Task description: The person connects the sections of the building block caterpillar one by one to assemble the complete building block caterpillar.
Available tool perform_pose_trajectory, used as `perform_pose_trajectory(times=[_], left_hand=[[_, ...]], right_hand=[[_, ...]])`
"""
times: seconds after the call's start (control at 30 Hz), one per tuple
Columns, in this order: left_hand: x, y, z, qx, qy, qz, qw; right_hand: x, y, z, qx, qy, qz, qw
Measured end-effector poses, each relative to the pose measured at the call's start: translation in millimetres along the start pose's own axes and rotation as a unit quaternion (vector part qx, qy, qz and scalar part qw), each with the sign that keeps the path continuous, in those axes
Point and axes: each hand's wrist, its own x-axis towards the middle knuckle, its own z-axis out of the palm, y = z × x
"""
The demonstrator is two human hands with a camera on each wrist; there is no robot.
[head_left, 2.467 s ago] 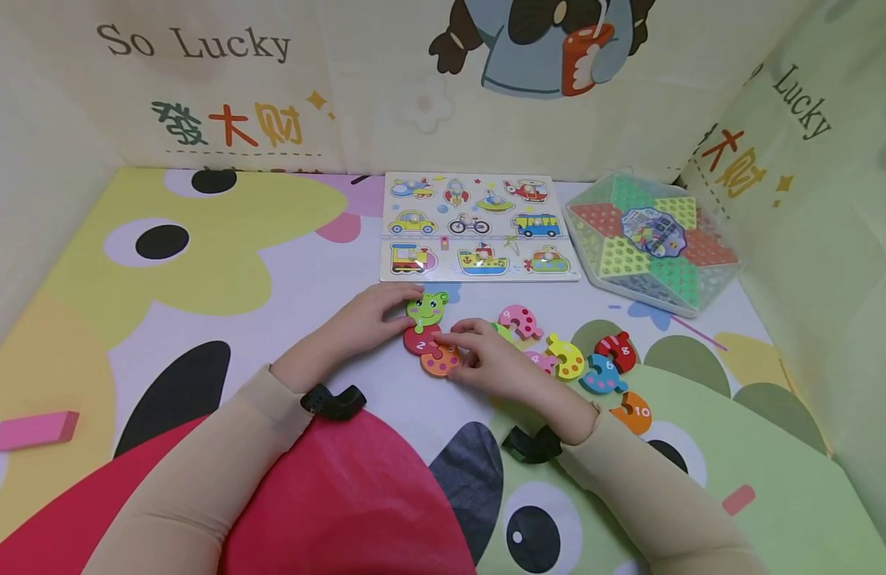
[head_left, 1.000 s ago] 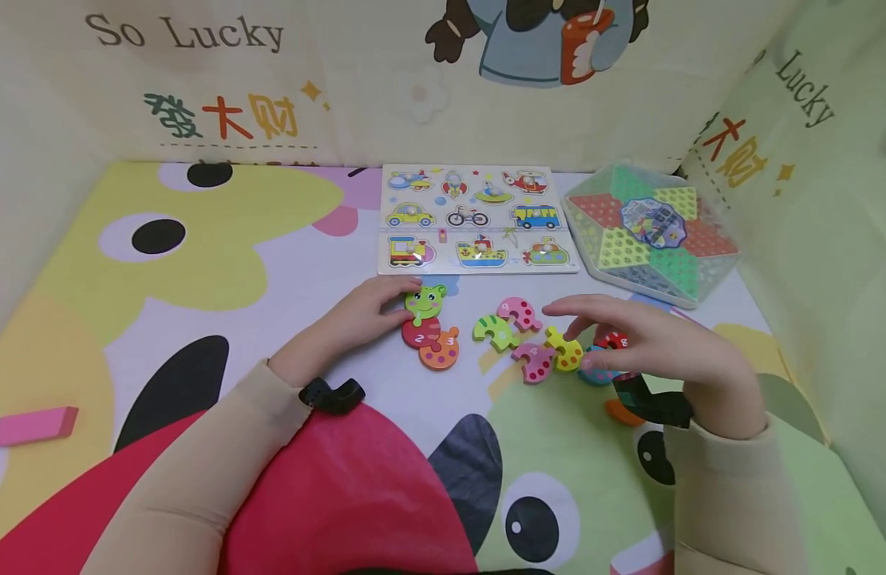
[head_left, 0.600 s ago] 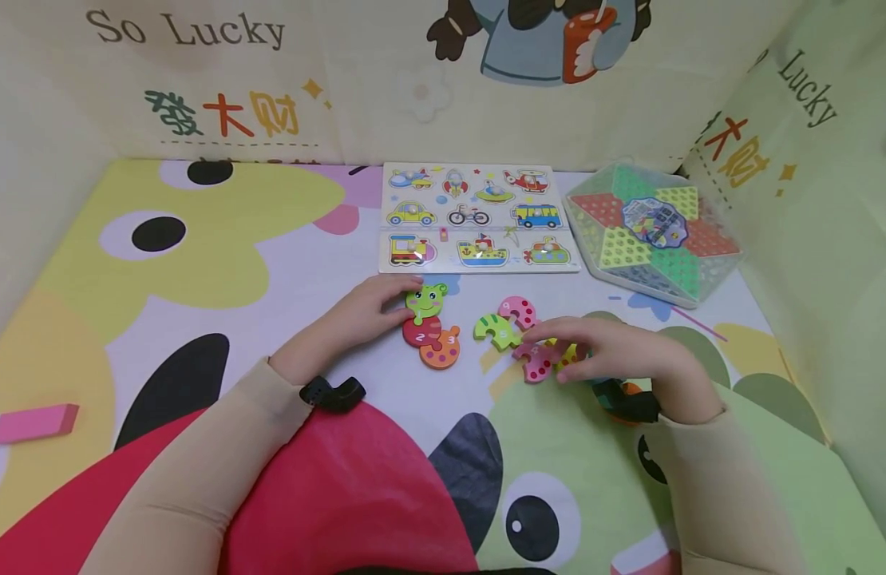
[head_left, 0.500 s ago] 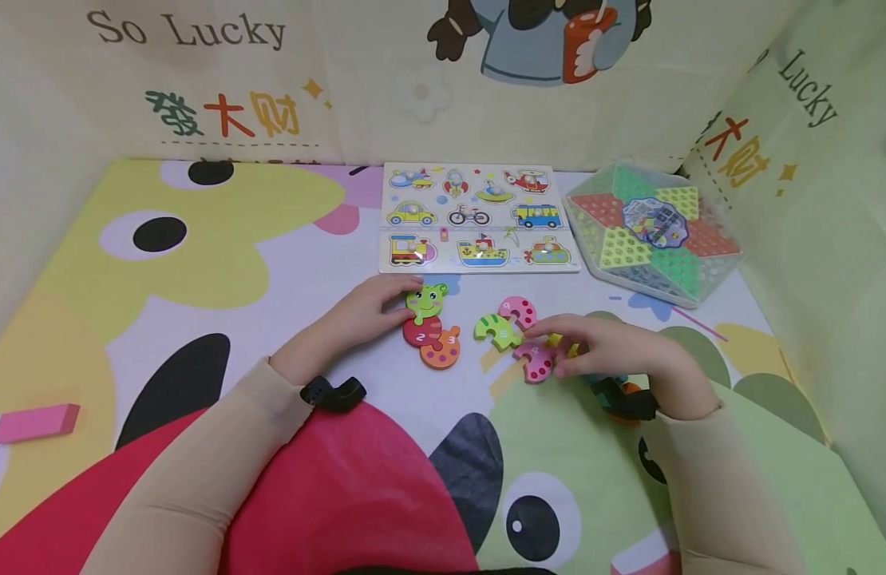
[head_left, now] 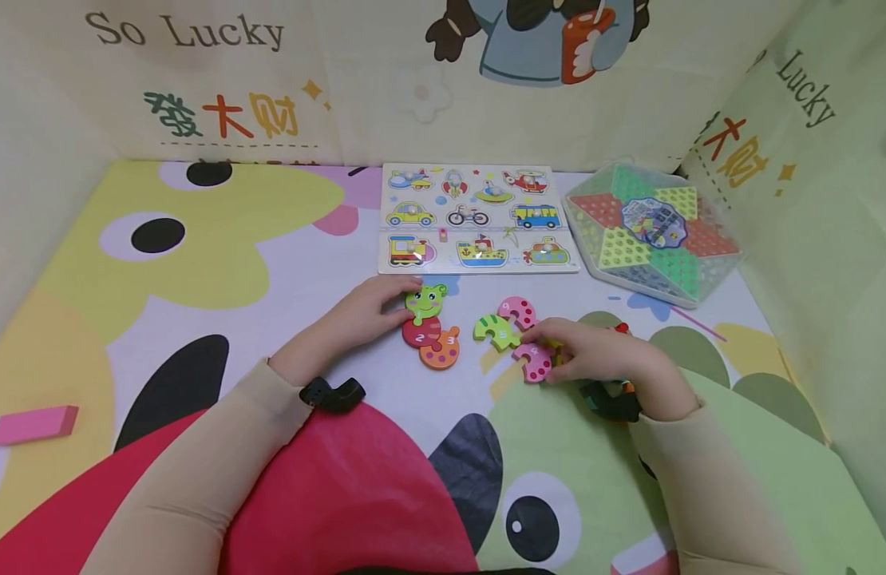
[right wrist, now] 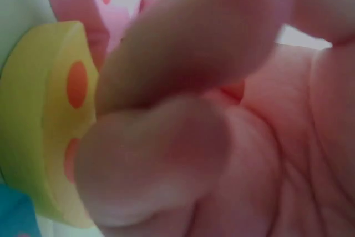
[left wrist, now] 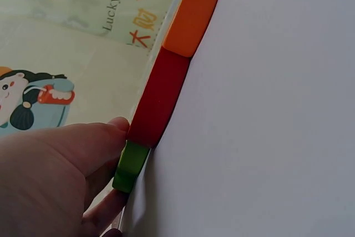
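My left hand (head_left: pixel 367 310) holds the green smiling caterpillar head piece (head_left: pixel 425 302) between thumb and fingers; the left wrist view shows its green edge (left wrist: pixel 131 165) there. Joined below the head are the red piece 2 (head_left: pixel 420 332) and the orange dotted piece 3 (head_left: pixel 440 351). My right hand (head_left: pixel 594 350) is over the loose pieces, thumb and index finger at two sides of the pink piece 4 (head_left: pixel 535 363). In the right wrist view its curled fingers hide their contact with that piece, beside a yellow dotted piece (right wrist: pixel 55 120).
Next to the right hand lie a green piece 5 (head_left: pixel 493 330) and a pink piece 9 (head_left: pixel 516 310). Other loose pieces are mostly hidden under that hand. Behind stand a vehicle peg puzzle (head_left: pixel 479 220) and a hexagonal plastic box (head_left: pixel 651 231). A pink block (head_left: pixel 33 426) lies far left.
The right hand left the joined pieces, swung right over the loose ones, then came back left and down to the pink piece 4. The left hand stays on the caterpillar head.
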Motion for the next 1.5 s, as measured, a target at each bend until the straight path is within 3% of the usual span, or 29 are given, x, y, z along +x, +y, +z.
perform_pose_trajectory(times=[0.17,0.43,0.83,1.37,1.5], left_hand=[[-0.3,-0.5,-0.7,-0.002,-0.001,-0.003,1.0],[0.4,-1.2,-0.7,-0.001,-0.003,0.0,1.0],[0.5,-1.6,-0.2,0.001,0.0,0.006,1.0],[0.1,0.2,-0.5,0.005,-0.002,-0.003,1.0],[0.2,-0.7,-0.3,0.006,-0.003,-0.003,1.0]], right_hand=[[1.8,-5,4,0.005,0.01,0.009,0.9999],[2.6,-15,10,-0.035,0.042,0.017,0.9983],[2.8,-17,11,-0.057,0.045,0.032,0.9969],[-5.1,-15,3,-0.072,0.111,-0.047,0.9901],[-3.8,-17,3,-0.047,0.114,-0.053,0.991]])
